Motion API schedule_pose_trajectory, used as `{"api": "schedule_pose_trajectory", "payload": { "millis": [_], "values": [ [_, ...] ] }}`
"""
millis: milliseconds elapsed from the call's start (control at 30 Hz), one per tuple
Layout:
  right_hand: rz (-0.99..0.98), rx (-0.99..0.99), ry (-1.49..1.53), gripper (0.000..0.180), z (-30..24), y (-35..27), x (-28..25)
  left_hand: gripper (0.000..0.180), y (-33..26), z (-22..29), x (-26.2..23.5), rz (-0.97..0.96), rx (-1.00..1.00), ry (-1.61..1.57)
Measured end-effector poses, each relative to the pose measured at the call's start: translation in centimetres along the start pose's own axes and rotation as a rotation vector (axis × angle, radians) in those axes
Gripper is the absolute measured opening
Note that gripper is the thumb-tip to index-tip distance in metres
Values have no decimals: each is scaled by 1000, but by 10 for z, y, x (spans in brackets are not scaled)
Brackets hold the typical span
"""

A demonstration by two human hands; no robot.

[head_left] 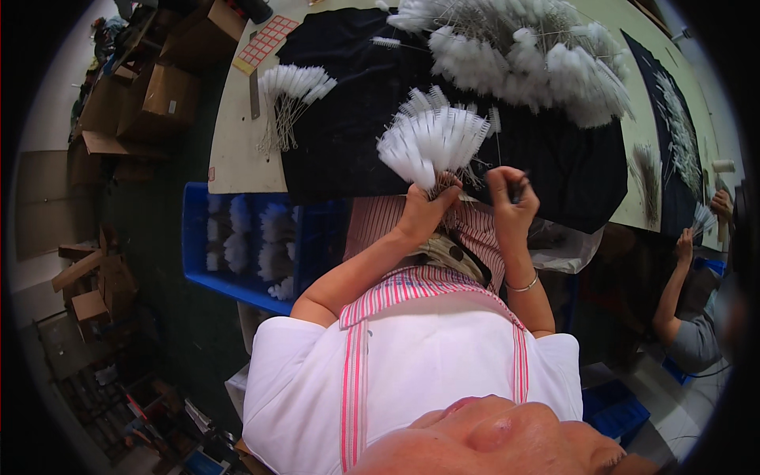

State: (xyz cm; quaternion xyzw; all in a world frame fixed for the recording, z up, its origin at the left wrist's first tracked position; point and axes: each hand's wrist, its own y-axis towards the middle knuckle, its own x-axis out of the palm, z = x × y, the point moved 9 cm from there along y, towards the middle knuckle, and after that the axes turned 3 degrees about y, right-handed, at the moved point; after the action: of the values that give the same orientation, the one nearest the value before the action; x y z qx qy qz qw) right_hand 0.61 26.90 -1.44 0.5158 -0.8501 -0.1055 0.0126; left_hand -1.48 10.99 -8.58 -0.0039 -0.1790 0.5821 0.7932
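As the left grip (427, 209) closes round their wire stems (448, 179), white brushes (431, 146) fan out just beyond it.
Holding them low presumably spares the bristles; the right grip (514, 207), just beside, is curled, contents unclear; a larger pile (522, 67) lies beyond both.

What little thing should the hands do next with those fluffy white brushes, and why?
Perhaps the right hand should straighten the bunch of brushes: the left hand grips its wire stems, and the white heads fan out unevenly.
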Motion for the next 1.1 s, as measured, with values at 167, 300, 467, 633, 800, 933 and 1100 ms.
{"api": "schedule_pose_trajectory", "payload": {
  "millis": [167, 300, 467, 633, 800, 933, 1100],
  "values": [
    [-238, -59, -200, 18, -10, 3, 50, 27, 5, 19, 14, -24, 201, -16],
    [-153, 13, -3, 17, 2, 21, 49, 37, 12, 25, 27, -165, 75, -127],
    [-29, 60, 204, 14, -21, 53, 41, 46, 16, 45, 36, -296, -75, -393],
    [87, 72, 461, 14, -33, 55, 23, 43, 25, 69, 30, -259, -49, -415],
    [80, 61, 657, 30, -29, 44, 23, 39, 43, 120, 20, -189, 185, -486],
    [134, 207, 930, 33, -11, 27, 42, 41, 50, 153, 30, -199, 261, -594],
    [225, 438, 1240, 37, -17, 39, 73, 42, 43, 143, 45, -222, 206, -655]
  ]
}}
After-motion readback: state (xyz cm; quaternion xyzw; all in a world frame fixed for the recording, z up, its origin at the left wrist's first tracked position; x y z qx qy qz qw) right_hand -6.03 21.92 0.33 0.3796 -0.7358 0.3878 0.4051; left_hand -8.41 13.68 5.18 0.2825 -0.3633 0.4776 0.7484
